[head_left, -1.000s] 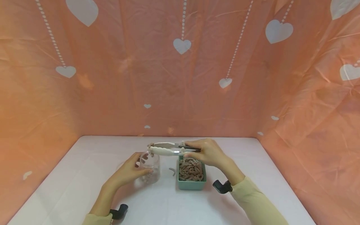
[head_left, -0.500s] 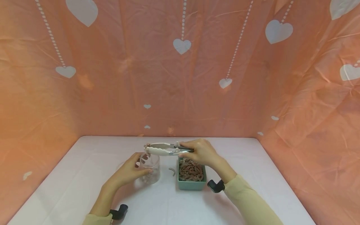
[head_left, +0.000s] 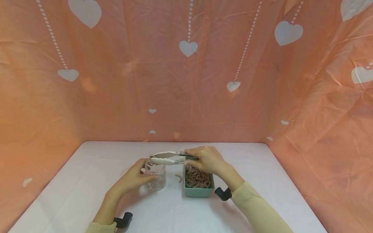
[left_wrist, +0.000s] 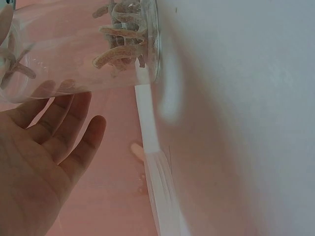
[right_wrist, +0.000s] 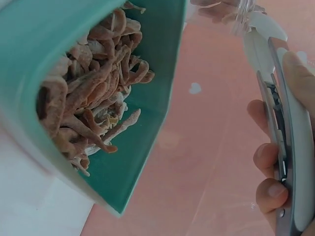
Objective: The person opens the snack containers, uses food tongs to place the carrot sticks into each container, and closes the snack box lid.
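My left hand (head_left: 131,177) holds a clear jar (head_left: 159,183) upright on the table, thumb on the near side and fingers behind. Several brown dried strips (left_wrist: 120,54) lie at the jar's bottom, as the left wrist view shows. With my right hand (head_left: 207,159) I grip a pair of tongs (head_left: 166,160) with pale heads. Their tips are at the jar's mouth, with brown strips (left_wrist: 19,69) there in the left wrist view. Beneath my right hand stands a green tub (head_left: 198,193), holding a heap of similar strips (right_wrist: 93,93).
One loose curved strip (head_left: 179,177) lies on the white table (head_left: 175,213) between jar and tub. An orange cloth (head_left: 131,81) with white hearts surrounds the table at the back and sides. A black wrist mount (head_left: 223,194) sits on my right wrist.
My right hand has moved left, then a little down, bringing the tongs' tips from above the jar to its mouth. The left hand and jar have stayed in place.
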A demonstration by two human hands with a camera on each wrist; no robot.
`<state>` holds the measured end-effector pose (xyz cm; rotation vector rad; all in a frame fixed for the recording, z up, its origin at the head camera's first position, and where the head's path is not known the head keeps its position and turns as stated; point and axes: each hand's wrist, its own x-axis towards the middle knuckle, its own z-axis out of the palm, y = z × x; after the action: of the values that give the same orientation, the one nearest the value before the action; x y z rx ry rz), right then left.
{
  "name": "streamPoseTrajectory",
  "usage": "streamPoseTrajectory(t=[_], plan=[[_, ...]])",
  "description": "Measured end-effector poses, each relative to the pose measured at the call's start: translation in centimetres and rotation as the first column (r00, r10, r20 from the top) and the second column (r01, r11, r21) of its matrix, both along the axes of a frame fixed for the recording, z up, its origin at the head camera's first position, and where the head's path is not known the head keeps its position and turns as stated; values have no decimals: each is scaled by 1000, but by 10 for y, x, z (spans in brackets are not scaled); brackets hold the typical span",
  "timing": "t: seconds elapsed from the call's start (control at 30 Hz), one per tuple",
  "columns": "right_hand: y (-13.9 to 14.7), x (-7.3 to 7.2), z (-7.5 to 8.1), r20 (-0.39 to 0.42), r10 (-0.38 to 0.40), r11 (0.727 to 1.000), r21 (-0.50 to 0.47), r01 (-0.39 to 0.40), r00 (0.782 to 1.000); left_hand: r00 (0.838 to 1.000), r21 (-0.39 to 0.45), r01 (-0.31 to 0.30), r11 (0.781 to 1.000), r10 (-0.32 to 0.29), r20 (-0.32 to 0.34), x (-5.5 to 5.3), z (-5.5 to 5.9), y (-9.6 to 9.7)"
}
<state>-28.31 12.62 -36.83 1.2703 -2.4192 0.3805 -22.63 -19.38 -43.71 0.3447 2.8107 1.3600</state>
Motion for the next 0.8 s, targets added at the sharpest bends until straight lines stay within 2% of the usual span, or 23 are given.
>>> streamPoseTrajectory(t=[0.23, 0.43, 0.8], plan=[[2, 2, 0, -7, -3, 1000, 9, 3, 1000, 1000, 3, 4, 1000, -4, -9, 1, 0, 1], [4, 4, -1, 5, -6, 1000, -20, 6, 1000, 1000, 37, 18, 999, -18, 2, 1, 0, 1], [20, 9, -2, 3, -27, 996, -90, 27, 1000, 1000, 15, 13, 1000, -12, -19, 1, -1, 1]])
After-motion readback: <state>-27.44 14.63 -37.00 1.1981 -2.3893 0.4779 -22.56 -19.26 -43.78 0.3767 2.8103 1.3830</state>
